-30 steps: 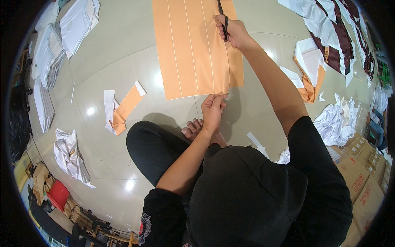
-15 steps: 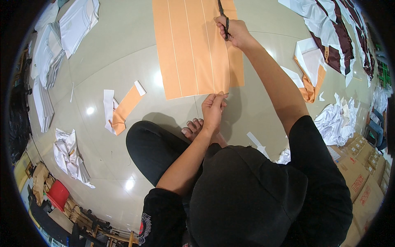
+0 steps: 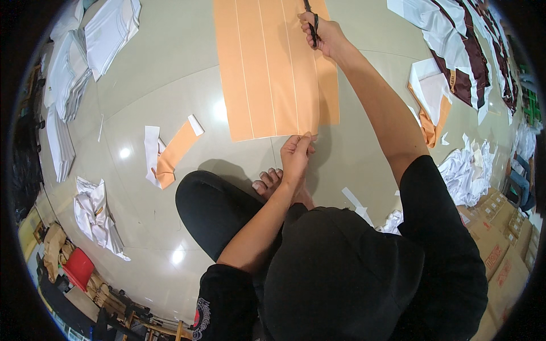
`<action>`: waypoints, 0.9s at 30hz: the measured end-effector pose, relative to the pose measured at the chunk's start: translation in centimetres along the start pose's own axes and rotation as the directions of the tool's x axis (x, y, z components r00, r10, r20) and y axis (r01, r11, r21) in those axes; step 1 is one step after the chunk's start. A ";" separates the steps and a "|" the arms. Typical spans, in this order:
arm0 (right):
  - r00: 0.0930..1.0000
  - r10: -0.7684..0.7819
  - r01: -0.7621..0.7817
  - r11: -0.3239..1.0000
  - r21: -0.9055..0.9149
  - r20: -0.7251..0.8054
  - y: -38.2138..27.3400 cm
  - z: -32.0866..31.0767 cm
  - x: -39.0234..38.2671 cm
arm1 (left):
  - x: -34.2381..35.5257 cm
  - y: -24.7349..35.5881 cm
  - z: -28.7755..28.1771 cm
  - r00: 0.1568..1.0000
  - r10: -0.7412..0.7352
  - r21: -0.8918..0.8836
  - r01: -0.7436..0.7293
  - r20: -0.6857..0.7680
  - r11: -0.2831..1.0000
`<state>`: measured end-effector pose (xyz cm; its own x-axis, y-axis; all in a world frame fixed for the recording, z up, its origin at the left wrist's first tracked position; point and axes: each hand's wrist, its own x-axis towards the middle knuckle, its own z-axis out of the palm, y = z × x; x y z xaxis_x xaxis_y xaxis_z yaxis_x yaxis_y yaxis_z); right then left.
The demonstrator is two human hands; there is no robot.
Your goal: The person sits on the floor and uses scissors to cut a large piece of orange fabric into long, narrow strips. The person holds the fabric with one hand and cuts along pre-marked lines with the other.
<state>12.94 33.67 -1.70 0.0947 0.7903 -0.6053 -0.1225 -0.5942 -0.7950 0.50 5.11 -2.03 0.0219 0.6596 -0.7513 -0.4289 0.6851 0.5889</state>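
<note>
An orange sheet of fabric (image 3: 250, 79), marked with thin white lines, lies on the tiled floor in front of me. My left hand (image 3: 296, 159) pinches the near edge by its lower right corner. My right hand (image 3: 324, 38) is closed on black scissors (image 3: 313, 28) over the right part of the sheet, near the top of the view; the blade tips are hard to make out. The strip under my hands curves slightly, with more orange fabric beneath at the right. My bare foot (image 3: 267, 181) is below the left hand.
White stacks (image 3: 65, 74) lie at the left, crumpled white fabric (image 3: 96, 213) at lower left, an orange-and-white strip (image 3: 173, 153) nearer. At the right are white-and-maroon bundles (image 3: 460, 51), orange-and-white scraps (image 3: 429, 96), a white heap (image 3: 466, 170) and cardboard boxes (image 3: 495, 250).
My right hand with the scissors has shifted slightly farther up the sheet. The sheet and my left hand appear a little lower in the view.
</note>
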 end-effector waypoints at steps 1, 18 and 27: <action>1.000 0.001 -0.001 1.000 0.000 -0.003 -0.1 0.0 0.1 | 0.0 0.1 0.0 1.000 -0.010 -0.010 0.010 0.004 1.000; 1.000 -0.002 0.003 1.000 -0.017 0.024 0.4 -0.3 0.4 | 0.1 0.1 0.0 1.000 -0.005 -0.013 0.005 0.002 1.000; 0.999 -0.006 0.007 1.000 -0.027 0.035 0.0 -0.3 0.2 | 0.1 0.1 0.0 1.000 -0.018 -0.006 0.018 -0.005 1.000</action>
<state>13.30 33.74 -1.84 0.0609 0.7984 -0.5990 -0.0951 -0.5927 -0.7998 0.46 5.24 -2.03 0.0245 0.6458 -0.7632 -0.4334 0.6948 0.5740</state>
